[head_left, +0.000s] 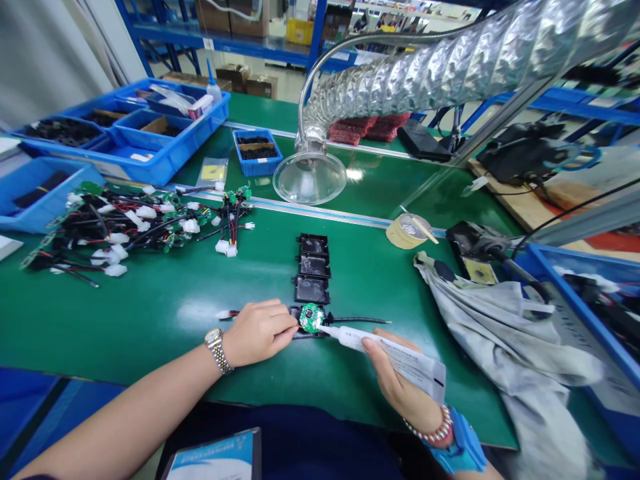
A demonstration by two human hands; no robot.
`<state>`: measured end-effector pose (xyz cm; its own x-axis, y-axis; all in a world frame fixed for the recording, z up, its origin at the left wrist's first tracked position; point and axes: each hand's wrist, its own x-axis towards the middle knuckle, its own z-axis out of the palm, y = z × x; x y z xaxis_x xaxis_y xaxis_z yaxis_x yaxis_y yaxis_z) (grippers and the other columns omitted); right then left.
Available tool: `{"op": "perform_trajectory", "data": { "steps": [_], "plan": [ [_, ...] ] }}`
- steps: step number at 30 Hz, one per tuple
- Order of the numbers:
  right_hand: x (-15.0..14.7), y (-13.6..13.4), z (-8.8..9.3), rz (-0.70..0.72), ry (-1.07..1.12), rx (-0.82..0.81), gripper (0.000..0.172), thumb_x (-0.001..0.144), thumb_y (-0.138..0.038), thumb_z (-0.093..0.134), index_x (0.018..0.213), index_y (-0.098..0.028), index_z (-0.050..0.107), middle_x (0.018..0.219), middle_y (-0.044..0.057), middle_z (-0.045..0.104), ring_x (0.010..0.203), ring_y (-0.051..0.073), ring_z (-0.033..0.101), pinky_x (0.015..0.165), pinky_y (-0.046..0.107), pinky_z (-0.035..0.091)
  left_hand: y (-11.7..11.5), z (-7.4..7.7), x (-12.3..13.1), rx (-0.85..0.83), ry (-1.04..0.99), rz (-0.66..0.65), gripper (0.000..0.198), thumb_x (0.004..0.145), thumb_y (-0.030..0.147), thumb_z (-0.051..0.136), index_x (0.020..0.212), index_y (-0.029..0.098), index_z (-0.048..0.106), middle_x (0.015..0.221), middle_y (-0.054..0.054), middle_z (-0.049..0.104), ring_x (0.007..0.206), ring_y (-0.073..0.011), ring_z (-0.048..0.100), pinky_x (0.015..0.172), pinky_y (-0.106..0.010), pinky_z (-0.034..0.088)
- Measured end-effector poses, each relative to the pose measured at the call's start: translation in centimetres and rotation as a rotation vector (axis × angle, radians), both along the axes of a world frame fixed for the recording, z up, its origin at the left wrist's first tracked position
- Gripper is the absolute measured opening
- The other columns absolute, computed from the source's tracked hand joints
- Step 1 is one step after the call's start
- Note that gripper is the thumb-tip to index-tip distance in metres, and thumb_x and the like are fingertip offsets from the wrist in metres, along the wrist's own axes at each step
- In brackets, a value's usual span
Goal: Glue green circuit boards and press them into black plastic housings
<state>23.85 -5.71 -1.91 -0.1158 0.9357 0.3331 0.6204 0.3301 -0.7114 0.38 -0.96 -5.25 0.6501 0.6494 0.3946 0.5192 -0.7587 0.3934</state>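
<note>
A round green circuit board (311, 318) lies over a black plastic case (309, 335) at the front of a column of such cases. My left hand (263, 331), fingers curled and pinched, grips the board's left edge, where wires run. In my right hand (397, 380) is a white squeeze tube (395, 357), its narrow nozzle (330, 330) pointing left and touching or just above the board's lower right side. A black cable (363, 320) runs right from the case. Behind it stand several open black cases (313, 265) with whitish smears inside.
A heap of wired boards (145, 223) covers the left. Blue bins (150, 163) stand behind it. A fume hood (310, 179) on a foil duct (425, 80) hangs over the back. At right are a solder tin (407, 233), grey cloth (485, 320) and a blue crate (580, 267).
</note>
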Motion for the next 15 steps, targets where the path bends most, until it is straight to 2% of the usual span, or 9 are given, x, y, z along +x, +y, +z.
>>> {"op": "perform_trajectory", "data": {
  "steps": [4,11,15],
  "plan": [
    [-0.1,0.0,0.4,0.014,0.026,-0.021,0.031,0.084,-0.041,0.046,0.058,-0.025,0.053,0.051,0.0,0.047,0.045,0.017,0.046,0.048,0.031,0.041,-0.1,0.0,0.0,-0.011,-0.009,0.007,0.023,0.086,0.021,0.043,0.07,0.016,0.059,0.064,-0.002,0.058,0.06,-0.0122,0.051,0.056,-0.023,0.039],
    [-1.6,0.4,0.9,0.074,0.023,0.048,0.034,0.086,-0.03,0.044,0.052,-0.024,0.046,0.048,-0.002,0.042,0.043,0.014,0.041,0.046,0.029,0.038,-0.1,0.0,0.1,0.013,0.0,0.0,0.023,0.086,0.022,0.043,0.069,0.016,0.058,0.065,-0.002,0.058,0.06,-0.0122,0.05,0.055,-0.024,0.039],
    [-2.2,0.7,0.8,0.063,0.053,0.028,0.034,0.086,-0.034,0.044,0.054,-0.025,0.048,0.049,-0.001,0.045,0.045,0.016,0.044,0.049,0.03,0.04,-0.1,0.0,0.0,0.023,0.012,-0.001,0.024,0.087,0.022,0.043,0.069,0.016,0.058,0.065,-0.002,0.058,0.06,-0.0122,0.05,0.055,-0.024,0.038]
  ]
}}
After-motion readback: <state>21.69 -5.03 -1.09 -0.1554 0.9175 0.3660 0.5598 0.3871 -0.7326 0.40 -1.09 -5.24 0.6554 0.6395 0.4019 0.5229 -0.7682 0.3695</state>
